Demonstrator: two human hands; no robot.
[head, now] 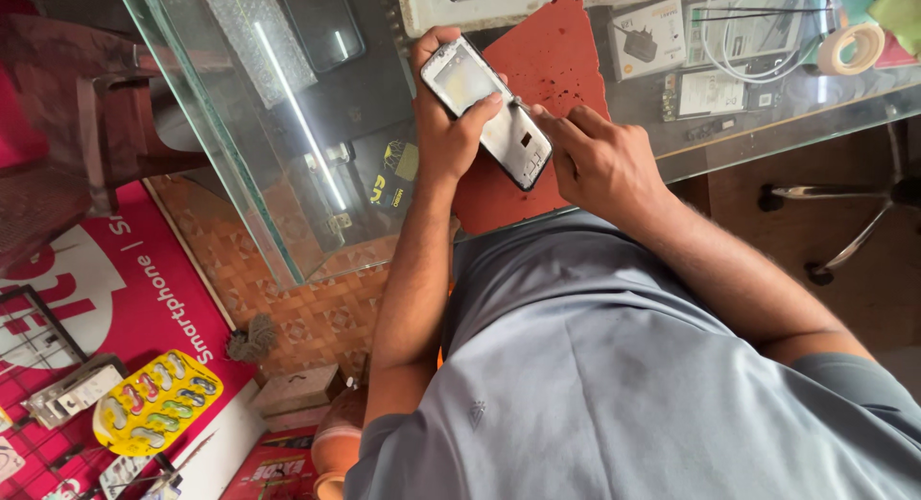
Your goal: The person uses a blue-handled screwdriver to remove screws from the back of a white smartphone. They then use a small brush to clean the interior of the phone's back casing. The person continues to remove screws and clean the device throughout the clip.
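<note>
Two hands work on an opened phone above a red mat.

The left hand grips the phone, thumb across its pale face, holding it tilted over the mat on the glass counter. The right hand is closed around a thin tool whose tip touches the phone's edge. A tape roll and a small box lie farther along the counter.

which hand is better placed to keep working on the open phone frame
Right. The right hand already has its fingertips and a thin tool on the phone frame, while the left hand is wrapped around the frame, steadying it above the red mat.
</note>
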